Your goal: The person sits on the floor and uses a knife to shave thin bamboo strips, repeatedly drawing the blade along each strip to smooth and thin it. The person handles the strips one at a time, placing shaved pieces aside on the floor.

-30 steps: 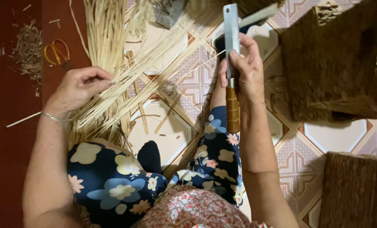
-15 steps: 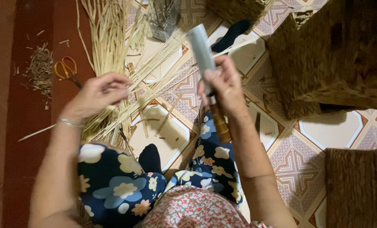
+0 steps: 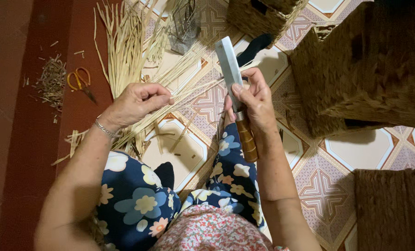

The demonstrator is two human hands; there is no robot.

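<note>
My right hand point(image 3: 254, 104) grips a broad knife point(image 3: 230, 69) with a brown wooden handle point(image 3: 247, 142), its blade pointing away from me and up-left. My left hand point(image 3: 135, 103), with a bracelet at the wrist, pinches a few pale straw strands point(image 3: 189, 76) that run up and to the right toward the blade. A larger bundle of straw point(image 3: 123, 51) lies on the floor under and beyond that hand. My knees in dark floral fabric point(image 3: 137, 195) sit below both hands.
Orange-handled scissors point(image 3: 79, 81) and a pile of straw scraps point(image 3: 51, 81) lie on the red floor at left. Woven baskets stand at right point(image 3: 370, 69), at top point(image 3: 263, 14) and at lower right point(image 3: 393, 209). A wire-like container point(image 3: 184, 23) stands beyond the straw.
The knife blade has tilted from upright to leaning left, and my right hand moved down and left. My left hand has shifted right with the strands pinched.
</note>
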